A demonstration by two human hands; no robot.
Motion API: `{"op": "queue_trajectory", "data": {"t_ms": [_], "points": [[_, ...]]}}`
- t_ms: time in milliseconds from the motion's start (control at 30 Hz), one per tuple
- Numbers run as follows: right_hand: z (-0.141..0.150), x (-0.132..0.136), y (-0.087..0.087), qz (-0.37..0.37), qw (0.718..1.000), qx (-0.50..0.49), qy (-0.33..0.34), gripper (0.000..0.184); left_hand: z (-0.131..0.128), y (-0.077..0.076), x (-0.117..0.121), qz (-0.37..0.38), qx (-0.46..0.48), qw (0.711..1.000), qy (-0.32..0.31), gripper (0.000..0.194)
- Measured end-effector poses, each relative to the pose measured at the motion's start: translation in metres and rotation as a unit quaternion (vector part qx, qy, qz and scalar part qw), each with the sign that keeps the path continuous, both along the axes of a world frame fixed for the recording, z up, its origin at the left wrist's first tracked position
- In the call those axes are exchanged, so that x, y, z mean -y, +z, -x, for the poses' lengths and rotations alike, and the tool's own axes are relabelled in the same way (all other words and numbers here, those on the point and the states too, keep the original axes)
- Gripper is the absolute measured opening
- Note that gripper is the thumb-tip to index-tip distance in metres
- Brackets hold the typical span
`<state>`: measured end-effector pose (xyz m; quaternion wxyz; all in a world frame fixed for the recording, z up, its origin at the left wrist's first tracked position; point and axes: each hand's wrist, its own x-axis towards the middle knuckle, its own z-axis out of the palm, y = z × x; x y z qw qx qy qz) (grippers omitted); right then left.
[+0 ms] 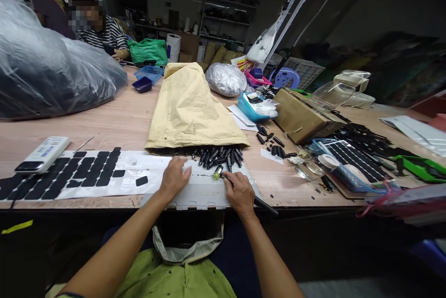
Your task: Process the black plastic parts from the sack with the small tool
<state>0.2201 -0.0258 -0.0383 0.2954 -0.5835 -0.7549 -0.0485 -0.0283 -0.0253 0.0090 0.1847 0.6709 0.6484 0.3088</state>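
My right hand (240, 193) is closed round the black handle of a small hammer (266, 206). Its shiny head, with a yellow-green face, is over the grey board (202, 193) at the table's front edge. To the left, my left hand (175, 178) is low over the same board, fingers slightly curled and apart, with nothing visible between them. Just beyond both hands, a pile of small black plastic parts (212, 156) spills from the mouth of a large tan sack (195, 117). A few of those parts lie near the hammer head.
White sheets with black pads (90, 168) and a white device (43, 154) are on the left. A big plastic-wrapped bundle (59, 66) stands behind them. Rightward are a cardboard box (303, 114), loose black parts and a blue basket (348, 168). Another person (104, 33) sits across.
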Motion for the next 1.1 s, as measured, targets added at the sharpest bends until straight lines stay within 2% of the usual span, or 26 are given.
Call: {"op": "queue_trajectory", "data": {"t_ms": [67,133,267,367,467,567,667,733,900,1100], "points": [[0.000,0.000,0.000,-0.002,1.000,-0.003,-0.001,0.024,0.004,0.001,-0.026,0.015,-0.028,0.996,0.082,0.033],[0.000,0.000,0.001,-0.002,1.000,-0.009,0.000,0.024,0.005,0.003,-0.047,0.028,-0.049,0.990,0.130,0.032],[0.001,0.000,0.001,0.001,1.000,-0.019,-0.002,0.025,0.001,0.007,-0.071,0.038,-0.056,0.980,0.185,0.029],[0.001,0.000,0.001,0.002,1.000,-0.022,-0.002,0.024,0.003,0.007,-0.076,0.036,-0.039,0.977,0.207,0.021],[0.001,0.000,0.001,-0.001,1.000,-0.022,-0.001,0.024,0.011,0.004,-0.064,0.021,-0.012,0.982,0.187,0.017],[0.001,0.000,0.002,0.001,1.000,-0.023,-0.004,0.024,0.017,-0.002,-0.033,-0.009,0.019,0.989,0.147,0.015],[0.002,0.001,0.002,0.006,1.000,-0.023,-0.007,0.024,0.009,-0.005,-0.001,-0.006,0.055,0.997,0.060,0.019],[0.002,0.001,0.002,0.006,1.000,-0.022,-0.009,0.024,-0.002,-0.007,0.011,0.017,0.050,0.999,0.003,0.019],[0.000,0.000,-0.001,0.002,1.000,-0.025,0.000,0.026,-0.017,-0.011,0.007,0.038,-0.039,0.997,-0.057,0.017],[0.003,0.004,0.007,0.000,0.998,-0.050,0.024,0.032,-0.012,-0.012,0.001,0.042,-0.028,0.996,-0.075,0.017]]}}
